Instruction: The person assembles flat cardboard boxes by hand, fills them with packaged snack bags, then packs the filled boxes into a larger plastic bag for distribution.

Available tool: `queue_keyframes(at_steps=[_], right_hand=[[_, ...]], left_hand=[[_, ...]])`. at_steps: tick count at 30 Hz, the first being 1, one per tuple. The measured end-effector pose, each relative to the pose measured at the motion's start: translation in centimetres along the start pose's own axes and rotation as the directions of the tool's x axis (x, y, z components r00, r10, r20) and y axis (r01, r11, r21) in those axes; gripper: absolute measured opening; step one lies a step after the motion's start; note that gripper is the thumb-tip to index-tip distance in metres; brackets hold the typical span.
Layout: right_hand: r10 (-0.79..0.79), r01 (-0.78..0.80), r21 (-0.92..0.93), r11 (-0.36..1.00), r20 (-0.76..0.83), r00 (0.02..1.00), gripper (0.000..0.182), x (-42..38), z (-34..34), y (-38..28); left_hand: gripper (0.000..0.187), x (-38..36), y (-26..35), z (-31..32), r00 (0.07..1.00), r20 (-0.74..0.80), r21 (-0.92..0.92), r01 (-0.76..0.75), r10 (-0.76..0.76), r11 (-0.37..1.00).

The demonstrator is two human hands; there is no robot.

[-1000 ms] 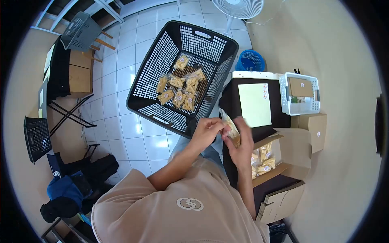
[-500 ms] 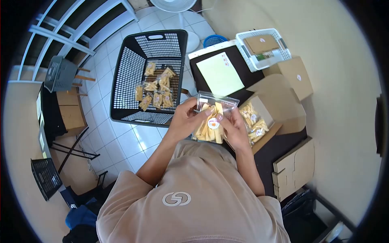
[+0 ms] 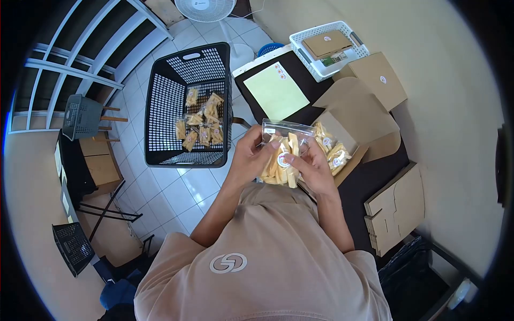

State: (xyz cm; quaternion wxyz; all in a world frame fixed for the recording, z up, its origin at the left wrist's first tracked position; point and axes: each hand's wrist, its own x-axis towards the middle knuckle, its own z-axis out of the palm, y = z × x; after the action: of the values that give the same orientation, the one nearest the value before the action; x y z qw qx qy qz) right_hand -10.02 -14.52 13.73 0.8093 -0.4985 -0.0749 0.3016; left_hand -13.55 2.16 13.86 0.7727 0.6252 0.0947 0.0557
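A person in a beige shirt [image 3: 257,257] sits beside a black basket [image 3: 166,107] at 10 o'clock that holds several snack packets [image 3: 199,125], and an open carton [image 3: 364,115] at 2 o'clock with more packets inside. Centre frame, both hands grip one clear bag [image 3: 282,152] of yellow sticks: the left hand [image 3: 250,152] is closed on its left edge, and the right hand [image 3: 317,170] pinches near its round sticker [image 3: 283,159].

Both hands, left [image 3: 250,154] and right [image 3: 316,170], raised together, fingers curled closed.
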Motion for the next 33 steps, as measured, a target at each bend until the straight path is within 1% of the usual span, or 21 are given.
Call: queue_keyframes(at_steps=[1, 2, 5, 6, 8, 10, 12, 13, 14, 16, 17, 18, 20, 21, 22, 24, 26, 28, 29, 31, 33], right_hand=[[-0.001, 0.001, 0.008, 1.000, -0.013, 1.000, 0.045, -0.2, -0.2, 0.2], [0.002, -0.002, 0.010, 1.000, -0.017, 1.000, 0.045, -0.4, -0.2, 0.3], [0.003, -0.002, -0.023, 1.000, 0.029, 1.000, 0.048, -0.6, -0.4, 1.9], [0.003, -0.003, -0.019, 1.000, 0.021, 1.000, 0.048, -0.7, -0.1, 2.1], [-0.016, 0.018, -0.028, 0.999, 0.062, 0.998, 0.051, -0.5, 0.3, 2.4], [-0.008, 0.012, -0.047, 0.999, 0.070, 0.998, 0.054, -0.5, 0.6, 3.1], [0.001, 0.005, -0.062, 0.998, 0.109, 0.994, 0.050, -0.5, 0.7, 3.2], [0.042, -0.031, -0.092, 0.995, 0.118, 0.992, 0.043, -0.5, 0.7, 3.5], [0.042, -0.031, -0.093, 0.995, 0.115, 0.992, 0.043, -0.4, 0.8, 3.8], [0.062, -0.030, -0.248, 0.968, 0.122, 0.991, 0.039, -0.4, 0.8, 4.4], [0.040, 0.005, -0.380, 0.925, 0.110, 0.993, 0.043, -0.4, 0.2, 5.7], [0.042, 0.003, -0.381, 0.925, 0.111, 0.993, 0.043, -0.4, 0.2, 5.6], [-0.010, 0.119, -0.575, 0.810, 0.190, 0.982, 0.047, -0.5, 0.6, 4.8], [0.114, -0.027, -0.407, 0.913, 0.190, 0.975, 0.039, -0.4, 0.9, 4.0], [0.116, -0.029, -0.408, 0.912, 0.191, 0.975, 0.039, -0.2, 0.7, 4.0], [0.225, -0.084, -0.511, 0.855, 0.222, 0.949, 0.033, 0.5, 0.0, 4.0], [0.200, -0.056, -0.553, 0.831, 0.204, 0.958, 0.028, 0.6, 0.8, 4.4], [0.108, -0.006, -0.489, 0.872, 0.180, 0.978, 0.023, 0.7, 1.0, 5.4], [0.107, -0.005, -0.491, 0.871, 0.180, 0.978, 0.023, 0.6, 1.0, 5.4], [0.130, -0.002, -0.601, 0.800, 0.170, 0.977, 0.020, 0.6, 1.3, 5.0], [0.100, 0.010, -0.626, 0.780, 0.139, 0.985, 0.020, 0.8, 1.4, 5.4]], left_hand=[[0.014, -0.1, 0.1, 0.4, 0.998, -0.014, -0.071, 0.057, -0.058, 0.996], [0.014, -0.3, -0.3, 0.4, 0.998, -0.013, -0.071, 0.063, -0.064, 0.995], [0.012, -0.4, -1.3, 0.2, 0.992, -0.120, -0.048, 0.038, -0.044, 0.998], [0.012, -0.5, -1.7, 0.0, 0.992, -0.114, -0.045, 0.045, -0.050, 0.998], [0.015, -0.8, -2.8, -0.8, 0.979, -0.160, -0.226, 0.091, -0.129, 0.970], [0.017, -1.2, -3.2, -1.3, 0.969, -0.178, -0.240, 0.128, -0.173, 0.962], [0.021, -1.4, -3.4, -1.8, 0.945, -0.215, -0.276, 0.182, -0.245, 0.944], [0.024, -1.6, -3.4, -2.0, 0.944, -0.221, -0.243, 0.188, -0.243, 0.952], [0.024, -1.8, -3.6, -2.5, 0.945, -0.219, -0.245, 0.189, -0.244, 0.951], [0.021, -2.3, -4.4, -3.6, 0.962, -0.187, -0.042, 0.193, -0.198, 0.980], [0.024, -2.4, -4.7, -3.9, 0.971, -0.167, 0.029, 0.177, -0.169, 0.984], [0.024, -2.4, -4.6, -4.1, 0.971, -0.169, 0.028, 0.177, -0.170, 0.984], [0.024, -2.6, -4.4, -4.5, 0.994, -0.109, 0.331, 0.064, -0.030, 0.942], [0.024, -2.6, -4.1, -4.6, 0.994, -0.110, 0.330, 0.063, -0.028, 0.942], [0.022, -2.8, -3.5, -4.7, 0.996, -0.084, 0.387, 0.065, -0.035, 0.920], [0.021, -3.1, -2.8, -4.9, 0.997, -0.060, 0.441, 0.067, -0.045, 0.895], [0.016, -3.3, -2.3, -5.0, 0.975, 0.222, 0.564, -0.119, -0.011, 0.817], [0.014, -3.3, -2.5, -4.9, 0.974, 0.226, 0.560, -0.109, -0.025, 0.821], [0.015, -3.3, -2.9, -5.3, 0.976, 0.209, 0.596, -0.076, -0.064, 0.799], [0.015, -3.4, -3.1, -5.3, 0.976, 0.191, 0.631, -0.041, -0.104, 0.775], [0.017, -3.4, -3.3, -4.6, 0.993, 0.092, 0.632, 0.003, -0.080, 0.775]])
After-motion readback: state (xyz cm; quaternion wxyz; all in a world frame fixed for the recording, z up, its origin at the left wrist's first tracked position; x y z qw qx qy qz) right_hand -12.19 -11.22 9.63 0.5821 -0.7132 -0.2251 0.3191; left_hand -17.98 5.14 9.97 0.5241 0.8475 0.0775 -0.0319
